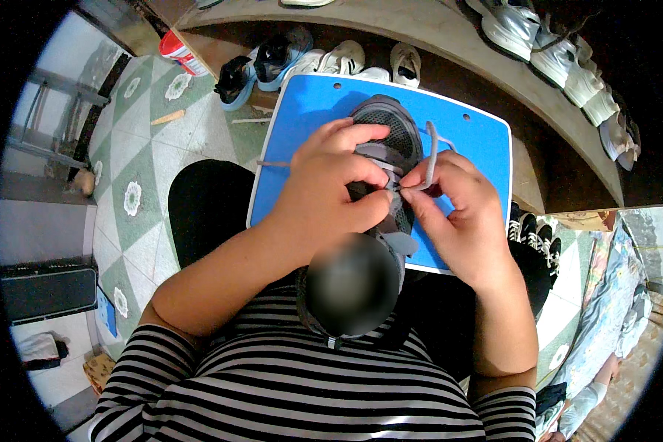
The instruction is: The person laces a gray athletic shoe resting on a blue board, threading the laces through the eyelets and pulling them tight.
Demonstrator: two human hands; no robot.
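A dark grey mesh sneaker point(384, 124) points away from me on a blue board point(309, 110) with a white rim, which rests over my legs. My left hand point(331, 177) lies across the shoe from the left. Its fingers hold the upper, with thumb and forefinger close to the eyelets. Between thumb and forefinger, my right hand point(456, 193) pinches a grey shoelace point(432, 152) beside the right eyelets. That lace loops up above the fingers. Another lace end point(273, 163) sticks out to the left past my left hand. The shoe's collar area is blurred.
Several sneakers point(345, 55) stand in the shelf just beyond the board. Silver-white shoes point(511, 33) line the upper shelf point(436, 36). Black laced shoes point(536, 235) sit at right. On the tiled floor at left are a wooden stick point(168, 117) and a red-and-white bucket point(182, 52).
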